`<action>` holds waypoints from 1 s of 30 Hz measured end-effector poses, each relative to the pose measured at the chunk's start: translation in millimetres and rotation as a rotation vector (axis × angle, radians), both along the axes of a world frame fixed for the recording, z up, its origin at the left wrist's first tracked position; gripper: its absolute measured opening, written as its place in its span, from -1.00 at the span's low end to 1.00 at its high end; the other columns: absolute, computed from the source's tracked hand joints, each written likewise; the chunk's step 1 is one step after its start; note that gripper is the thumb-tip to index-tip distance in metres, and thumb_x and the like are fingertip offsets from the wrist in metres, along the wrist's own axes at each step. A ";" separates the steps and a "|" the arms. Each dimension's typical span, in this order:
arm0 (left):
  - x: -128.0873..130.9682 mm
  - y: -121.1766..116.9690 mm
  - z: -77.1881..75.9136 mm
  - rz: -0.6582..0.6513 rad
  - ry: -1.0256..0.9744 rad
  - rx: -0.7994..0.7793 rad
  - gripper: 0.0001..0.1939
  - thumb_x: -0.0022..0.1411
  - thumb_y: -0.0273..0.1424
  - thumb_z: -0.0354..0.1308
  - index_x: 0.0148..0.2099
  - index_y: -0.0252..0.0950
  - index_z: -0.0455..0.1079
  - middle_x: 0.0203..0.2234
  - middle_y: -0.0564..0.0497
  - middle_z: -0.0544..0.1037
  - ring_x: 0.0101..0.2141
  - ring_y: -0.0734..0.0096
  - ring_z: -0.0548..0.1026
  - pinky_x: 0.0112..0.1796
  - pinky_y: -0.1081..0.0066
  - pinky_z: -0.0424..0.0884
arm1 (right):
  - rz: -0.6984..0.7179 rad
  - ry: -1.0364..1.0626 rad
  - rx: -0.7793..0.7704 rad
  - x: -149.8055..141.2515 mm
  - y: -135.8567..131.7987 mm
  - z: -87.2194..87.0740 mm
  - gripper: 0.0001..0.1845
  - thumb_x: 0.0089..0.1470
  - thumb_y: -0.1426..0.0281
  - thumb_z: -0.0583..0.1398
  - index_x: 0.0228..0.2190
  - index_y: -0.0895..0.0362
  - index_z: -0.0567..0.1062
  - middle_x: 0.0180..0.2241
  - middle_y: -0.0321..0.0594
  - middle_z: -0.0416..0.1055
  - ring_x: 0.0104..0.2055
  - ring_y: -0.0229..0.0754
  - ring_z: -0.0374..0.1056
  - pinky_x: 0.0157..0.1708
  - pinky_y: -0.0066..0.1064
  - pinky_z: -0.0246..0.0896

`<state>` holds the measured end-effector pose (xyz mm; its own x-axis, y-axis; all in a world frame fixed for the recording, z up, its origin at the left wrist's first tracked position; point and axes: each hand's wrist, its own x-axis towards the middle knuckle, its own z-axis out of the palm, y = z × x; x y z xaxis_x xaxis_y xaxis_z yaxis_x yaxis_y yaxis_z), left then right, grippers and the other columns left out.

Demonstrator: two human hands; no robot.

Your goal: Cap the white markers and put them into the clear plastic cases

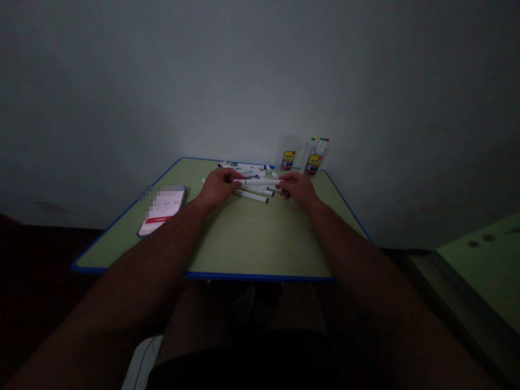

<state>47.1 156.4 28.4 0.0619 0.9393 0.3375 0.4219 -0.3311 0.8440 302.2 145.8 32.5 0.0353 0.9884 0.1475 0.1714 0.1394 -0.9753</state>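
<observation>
A white marker pen (262, 182) is stretched level between my two hands, above the far part of the table. My left hand (221, 187) pinches its left end, and my right hand (298, 187) grips its right end with the fingertips. Beneath and behind it lies a loose pile of white markers (252, 167), some with dark or blue caps. One marker with a black end (254, 196) lies nearest to me, just below the held one. My fingers hide parts of the pile.
At the back right stand two clear plastic cases with yellow labels; the left case (288, 149) is beside the right case (314, 157), which holds several markers with coloured ends. A phone (162, 210) lies on the left of the green, blue-edged table (260, 244). Behind rises a wall (244, 81).
</observation>
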 end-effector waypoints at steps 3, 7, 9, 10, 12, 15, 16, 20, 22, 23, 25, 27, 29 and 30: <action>-1.0 1.2 -1.1 -0.006 0.004 0.009 -0.79 0.01 -0.44 0.32 -0.23 -0.32 0.60 -0.45 -0.01 0.56 -0.43 0.36 0.45 -0.32 0.29 0.42 | 0.000 0.013 0.000 0.3 -0.5 0.4 -0.87 0.03 0.54 0.32 -0.37 0.16 0.47 -0.47 -0.24 0.56 -0.60 -0.36 0.36 -0.66 -0.56 0.21; -0.9 0.4 -0.6 0.005 -0.005 0.007 -0.80 0.01 -0.44 0.33 -0.24 -0.32 0.60 -0.46 -0.01 0.57 -0.44 0.37 0.46 -0.30 0.29 0.42 | 0.006 0.016 0.009 1.4 -0.3 0.1 -0.86 0.01 0.53 0.34 -0.37 0.16 0.47 -0.47 -0.23 0.57 -0.59 -0.35 0.38 -0.65 -0.55 0.24; -0.5 -0.7 0.7 -0.002 -0.019 0.002 -0.81 0.00 -0.44 0.32 -0.26 -0.33 0.60 -0.46 -0.01 0.58 -0.44 0.37 0.46 -0.30 0.28 0.42 | 0.011 0.020 0.012 2.5 0.4 -0.7 -0.85 0.00 0.50 0.35 -0.37 0.16 0.48 -0.47 -0.23 0.57 -0.58 -0.34 0.39 -0.64 -0.55 0.24; -0.3 -1.4 1.4 -0.005 -0.025 0.002 -0.81 -0.01 -0.43 0.32 -0.27 -0.33 0.60 -0.47 -0.01 0.57 -0.45 0.37 0.46 -0.30 0.28 0.42 | 0.016 0.025 0.015 3.0 0.7 -1.2 -0.84 -0.01 0.49 0.36 -0.38 0.16 0.48 -0.47 -0.23 0.57 -0.59 -0.34 0.39 -0.64 -0.55 0.24; 0.1 -2.7 3.1 -0.008 -0.034 0.001 -0.82 -0.02 -0.43 0.32 -0.29 -0.34 0.59 -0.48 -0.02 0.57 -0.46 0.37 0.45 -0.32 0.29 0.41 | 0.026 0.039 0.023 4.0 1.2 -1.7 -0.83 -0.03 0.47 0.38 -0.38 0.17 0.49 -0.48 -0.22 0.58 -0.59 -0.34 0.38 -0.64 -0.54 0.25; 1.3 -4.9 5.2 -0.005 -0.052 -0.012 -0.83 -0.02 -0.43 0.32 -0.31 -0.35 0.59 -0.51 -0.01 0.56 -0.48 0.38 0.44 -0.34 0.31 0.40 | 0.034 0.064 0.021 4.8 1.0 -1.3 -0.81 -0.06 0.47 0.39 -0.39 0.17 0.49 -0.50 -0.23 0.57 -0.61 -0.34 0.37 -0.64 -0.54 0.26; 1.8 -5.6 5.8 -0.004 -0.059 -0.018 -0.84 -0.03 -0.43 0.32 -0.31 -0.35 0.59 -0.52 0.00 0.56 -0.48 0.39 0.44 -0.35 0.32 0.40 | 0.034 0.071 0.018 4.9 0.7 -1.0 -0.81 -0.07 0.47 0.39 -0.40 0.18 0.49 -0.51 -0.24 0.57 -0.61 -0.34 0.37 -0.64 -0.54 0.26; 3.5 -8.8 8.1 -0.003 -0.106 -0.023 -0.86 -0.03 -0.44 0.33 -0.34 -0.35 0.58 -0.56 0.02 0.54 -0.51 0.42 0.43 -0.38 0.36 0.38 | 0.037 0.086 0.017 4.8 -0.8 0.2 -0.82 -0.07 0.47 0.39 -0.43 0.17 0.48 -0.55 -0.28 0.55 -0.63 -0.36 0.35 -0.64 -0.55 0.26; 4.1 -10.2 9.2 -0.006 -0.140 -0.029 -0.87 -0.03 -0.45 0.33 -0.35 -0.36 0.58 -0.59 0.03 0.53 -0.54 0.44 0.42 -0.40 0.38 0.38 | 0.048 0.087 0.018 4.8 -1.9 1.1 -0.83 -0.07 0.46 0.39 -0.43 0.17 0.49 -0.56 -0.29 0.54 -0.64 -0.36 0.34 -0.65 -0.55 0.26; 4.3 -10.7 9.6 -0.010 -0.157 -0.035 -0.88 -0.03 -0.45 0.33 -0.35 -0.36 0.58 -0.61 0.03 0.52 -0.55 0.45 0.41 -0.42 0.38 0.37 | 0.056 0.085 0.018 4.9 -2.4 1.7 -0.83 -0.07 0.46 0.39 -0.43 0.17 0.49 -0.56 -0.29 0.54 -0.64 -0.36 0.33 -0.65 -0.55 0.25; 4.7 -11.0 9.7 -0.021 -0.190 -0.045 -0.89 -0.03 -0.46 0.34 -0.37 -0.36 0.57 -0.63 0.04 0.50 -0.57 0.46 0.40 -0.44 0.39 0.36 | 0.063 0.082 0.016 5.2 -3.5 3.1 -0.83 -0.07 0.46 0.40 -0.45 0.17 0.49 -0.58 -0.29 0.52 -0.65 -0.36 0.32 -0.66 -0.55 0.24; 5.1 -10.3 8.6 -0.031 -0.213 -0.055 -0.91 -0.04 -0.47 0.34 -0.39 -0.37 0.56 -0.64 0.04 0.49 -0.58 0.47 0.39 -0.47 0.41 0.35 | 0.060 0.079 0.016 5.6 -4.4 4.4 -0.82 -0.08 0.45 0.40 -0.46 0.17 0.49 -0.59 -0.30 0.51 -0.65 -0.36 0.31 -0.66 -0.55 0.24; 5.4 -9.0 6.9 -0.037 -0.227 -0.060 -0.92 -0.05 -0.49 0.34 -0.40 -0.37 0.55 -0.65 0.04 0.49 -0.59 0.47 0.39 -0.48 0.41 0.34 | 0.055 0.079 0.015 5.8 -5.1 5.3 -0.83 -0.08 0.46 0.40 -0.47 0.17 0.49 -0.59 -0.30 0.51 -0.65 -0.36 0.31 -0.66 -0.54 0.24; 5.6 -8.3 6.2 -0.039 -0.232 -0.063 -0.92 -0.05 -0.50 0.34 -0.41 -0.37 0.55 -0.65 0.03 0.49 -0.59 0.48 0.39 -0.48 0.42 0.33 | 0.055 0.079 0.014 5.9 -5.4 5.6 -0.83 -0.07 0.47 0.39 -0.47 0.18 0.49 -0.59 -0.29 0.51 -0.65 -0.36 0.31 -0.66 -0.54 0.24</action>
<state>52.7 148.1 34.6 0.0260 0.9574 0.2878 0.2022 -0.2869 0.9364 308.1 140.5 38.1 -0.0067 0.9871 0.1600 0.0860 0.1600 -0.9834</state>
